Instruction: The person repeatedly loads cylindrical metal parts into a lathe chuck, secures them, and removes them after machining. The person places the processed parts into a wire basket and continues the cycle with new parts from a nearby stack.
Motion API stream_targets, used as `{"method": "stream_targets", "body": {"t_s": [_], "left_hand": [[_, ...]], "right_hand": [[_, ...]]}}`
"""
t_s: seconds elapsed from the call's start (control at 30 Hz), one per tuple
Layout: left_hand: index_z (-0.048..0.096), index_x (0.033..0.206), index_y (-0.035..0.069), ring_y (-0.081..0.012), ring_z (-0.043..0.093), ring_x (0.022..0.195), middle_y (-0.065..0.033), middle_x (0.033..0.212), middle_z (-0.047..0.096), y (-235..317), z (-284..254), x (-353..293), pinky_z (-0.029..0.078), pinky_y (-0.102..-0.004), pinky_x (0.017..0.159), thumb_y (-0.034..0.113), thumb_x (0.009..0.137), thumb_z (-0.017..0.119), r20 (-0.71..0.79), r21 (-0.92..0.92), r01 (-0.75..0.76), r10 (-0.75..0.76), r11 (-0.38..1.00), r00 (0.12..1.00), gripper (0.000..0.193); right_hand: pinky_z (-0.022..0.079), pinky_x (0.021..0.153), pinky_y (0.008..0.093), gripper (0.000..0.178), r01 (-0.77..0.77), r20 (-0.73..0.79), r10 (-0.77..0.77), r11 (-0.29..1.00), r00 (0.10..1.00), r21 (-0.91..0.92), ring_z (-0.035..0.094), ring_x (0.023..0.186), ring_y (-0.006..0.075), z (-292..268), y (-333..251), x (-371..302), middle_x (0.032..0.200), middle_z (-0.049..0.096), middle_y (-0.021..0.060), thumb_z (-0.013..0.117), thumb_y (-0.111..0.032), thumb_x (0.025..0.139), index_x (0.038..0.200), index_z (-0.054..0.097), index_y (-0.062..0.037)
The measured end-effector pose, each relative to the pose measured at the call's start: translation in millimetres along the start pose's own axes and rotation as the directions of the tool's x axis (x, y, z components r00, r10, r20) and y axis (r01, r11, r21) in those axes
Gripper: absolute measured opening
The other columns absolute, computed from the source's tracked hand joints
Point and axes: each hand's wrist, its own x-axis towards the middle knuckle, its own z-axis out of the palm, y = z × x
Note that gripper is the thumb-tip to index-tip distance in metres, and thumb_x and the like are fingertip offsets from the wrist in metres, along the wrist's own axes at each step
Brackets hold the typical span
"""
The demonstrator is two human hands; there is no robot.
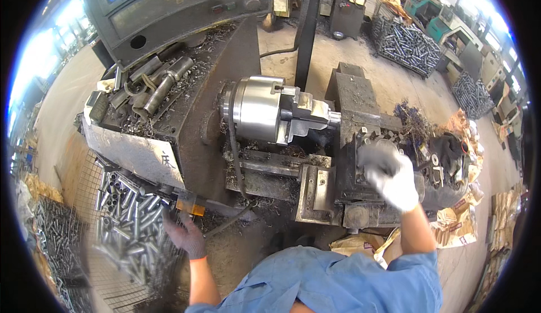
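Note:
My left hand (186, 237), in a greyish glove with an orange cuff, hangs beside a wire basket (84, 200) of short metal tubes (132, 223). Its fingers look spread, with nothing visible between them. At the right, my right hand (394, 179) in a white glove is over the dark carriage block (360, 110) of a lathe. Motion smears its fingers, so what they touch is hidden. Left of that hand, the lathe's shiny chuck (256, 110) has stepped jaws (307, 110). A small bright metal end (335, 119) shows at the jaws' right side.
A control panel (186, 8) overhangs the upper left. Metal pieces and shavings lie on the machine's ledge (163, 87). A dark post (307, 36) rises behind the chuck. Dark rags (448, 149) and brown paper sacks (456, 217) are at the right. Parts bins (408, 42) stand far back.

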Motion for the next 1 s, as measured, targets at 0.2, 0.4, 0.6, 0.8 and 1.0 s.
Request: {"method": "stream_targets", "body": {"t_s": [0.2,0.4,0.6,0.8,1.0], "left_hand": [[0.060,0.146,0.000,-0.0436,0.065,0.124,-0.0233,0.133,0.069,194.7,90.0,126.1,0.050,-0.0529,0.111,0.020,0.096,0.069,0.090,-0.115,-0.647,0.657,0.753,0.748,0.054],[0.021,0.169,0.009,-0.0461,0.074,0.104,-0.0289,0.127,0.069,325.6,217.8,250.0,0.058,-0.0572,0.093,0.035,0.100,0.065,0.394,0.146,-0.501,0.414,0.853,0.820,0.086],[0.022,0.168,0.010,-0.0472,0.073,0.091,-0.0277,0.110,0.071,323.6,204.5,214.4,0.059,-0.0595,0.080,0.039,0.098,0.067,0.279,0.072,-0.599,0.560,0.798,0.780,0.088],[0.070,0.119,0.019,-0.0392,0.075,0.085,-0.0153,0.091,0.076,151.9,91.0,-29.8,0.059,-0.0536,0.074,0.045,0.098,0.064,0.729,-0.155,-0.375,0.362,0.914,0.580,0.033],[0.069,0.141,0.016,-0.0384,0.068,0.130,-0.0197,0.138,0.072,-123.1,-200.6,-335.7,0.052,-0.0487,0.109,0.057,0.098,0.062,0.367,0.541,0.707,-0.884,0.455,0.288,0.059]], "right_hand": [[0.064,0.086,0.0340,0.040,-0.495,0.295,0.421,0.831,0.858,0.253,0.079,0.094,0.0210,19.9,-14.6,-93.7,0.109,0.081,0.0131,0.080,-0.018,0.090,0.127,0.076,-0.0040],[0.061,0.098,0.0337,0.041,-0.758,0.426,0.644,0.626,0.635,0.184,0.076,0.109,0.0184,28.1,8.5,-142.8,0.121,0.079,0.0125,0.080,-0.012,0.094,0.134,0.074,-0.0051],[0.059,0.101,0.0331,0.039,-0.835,0.507,0.668,0.485,0.545,0.259,0.074,0.113,0.0159,26.1,22.9,-163.6,0.121,0.080,0.0099,0.077,-0.005,0.092,0.130,0.074,-0.0020],[0.060,0.102,0.0347,0.036,-0.479,0.649,0.297,0.869,0.701,0.120,0.077,0.112,0.0227,81.9,23.1,-138.9,0.124,0.080,0.0118,0.077,-0.021,0.096,0.128,0.076,-0.0055],[0.061,0.098,0.0328,0.035,-0.580,0.889,-0.095,0.725,0.449,0.371,0.076,0.107,0.0189,204.5,-9.1,-130.8,0.118,0.081,0.0122,0.073,-0.007,0.098,0.132,0.071,0.0017]]}}
